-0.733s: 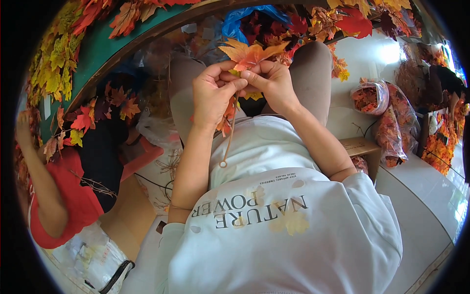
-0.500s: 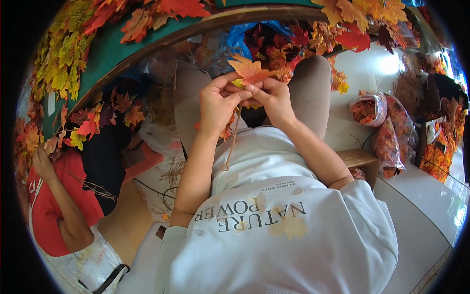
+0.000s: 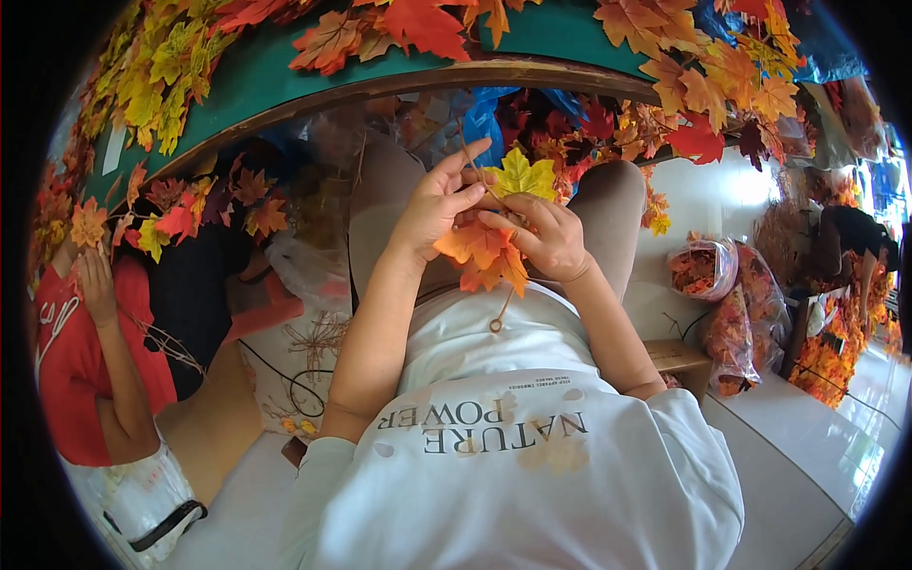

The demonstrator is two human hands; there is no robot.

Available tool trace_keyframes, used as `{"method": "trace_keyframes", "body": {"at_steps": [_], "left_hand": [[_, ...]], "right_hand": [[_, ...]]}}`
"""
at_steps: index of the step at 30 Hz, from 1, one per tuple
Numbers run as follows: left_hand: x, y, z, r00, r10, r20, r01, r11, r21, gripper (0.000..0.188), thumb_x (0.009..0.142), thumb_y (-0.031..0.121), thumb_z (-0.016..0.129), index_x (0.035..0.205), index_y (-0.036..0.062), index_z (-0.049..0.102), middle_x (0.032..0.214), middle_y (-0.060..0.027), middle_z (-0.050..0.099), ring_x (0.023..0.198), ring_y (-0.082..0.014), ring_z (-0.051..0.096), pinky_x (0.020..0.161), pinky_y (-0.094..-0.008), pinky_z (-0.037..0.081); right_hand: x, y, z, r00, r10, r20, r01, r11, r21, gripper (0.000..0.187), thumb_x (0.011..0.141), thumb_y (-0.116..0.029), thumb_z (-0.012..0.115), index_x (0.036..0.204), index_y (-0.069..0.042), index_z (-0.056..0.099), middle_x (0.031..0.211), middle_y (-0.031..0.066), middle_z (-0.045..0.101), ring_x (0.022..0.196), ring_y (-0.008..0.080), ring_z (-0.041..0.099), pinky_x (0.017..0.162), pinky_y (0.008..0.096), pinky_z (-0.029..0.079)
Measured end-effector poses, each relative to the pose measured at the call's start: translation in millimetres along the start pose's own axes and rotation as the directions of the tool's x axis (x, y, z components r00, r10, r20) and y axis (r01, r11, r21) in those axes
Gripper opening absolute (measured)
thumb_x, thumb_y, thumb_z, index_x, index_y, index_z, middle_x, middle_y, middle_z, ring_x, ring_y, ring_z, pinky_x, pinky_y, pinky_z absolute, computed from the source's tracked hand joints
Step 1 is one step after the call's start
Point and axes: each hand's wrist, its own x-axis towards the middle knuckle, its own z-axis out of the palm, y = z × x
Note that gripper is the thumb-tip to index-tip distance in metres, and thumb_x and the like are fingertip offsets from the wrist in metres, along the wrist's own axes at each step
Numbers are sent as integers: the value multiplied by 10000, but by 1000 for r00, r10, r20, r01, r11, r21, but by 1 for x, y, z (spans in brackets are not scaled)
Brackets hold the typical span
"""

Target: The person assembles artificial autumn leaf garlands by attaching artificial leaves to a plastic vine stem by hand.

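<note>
Dangling over the lap (image 3: 612,214): orange maple-type leaves (image 3: 486,256) on a thin brown stem (image 3: 465,141), left hand (image 3: 437,211) and right hand (image 3: 551,236) both pinching that stem. Clear plastic bags (image 3: 731,347) off right are stuffed with orange-red leaves (image 3: 705,278), cardboard box (image 3: 676,357) near them, contents unclear.

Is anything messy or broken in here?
A bit messy: the black cord lies in loose loops on the floor, on the person's left, beside jumbled bare brown twigs. That looks untidy. I can't see anything broken.
</note>
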Motion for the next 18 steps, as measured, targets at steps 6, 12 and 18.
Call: {"method": "trace_keyframes", "body": {"at_steps": [6, 12, 18], "left_hand": [[-6, -5, -4, 989, 121, -89, -114, 991, 71, 418, 865, 24, 527, 1276, 83, 477, 1004, -42, 579, 850, -124, 609, 712, -201, 470], [-7, -6, -18, 947, 141, -290, -208, 954, -215, 270, 894, 96, 538, 1151, 12, 547, 947, -60, 629, 871, -159, 624, 724, -225, 526], [-7, 7, -6, 887, 150, -437, -295, 912, -284, 269, 852, 56, 596, 1118, 22, 572, 890, -65, 624, 843, -181, 642, 664, -225, 543]], "right_hand": [[3, 3, 3, 992, -114, -52, 108, 987, -117, 380, 691, -117, 606, 1060, -194, 653, 981, 35, 605, 761, 154, 624, 564, 251, 514], [3, 10, 7, 989, -141, -35, 135, 982, -131, 365, 697, -148, 600, 1057, -182, 654, 967, 53, 603, 699, 143, 614, 559, 254, 500], [22, 19, 6, 963, -270, 16, 266, 936, -231, 337, 701, -226, 622, 1023, -126, 634, 992, 75, 578, 755, 160, 617, 602, 258, 492]]}}
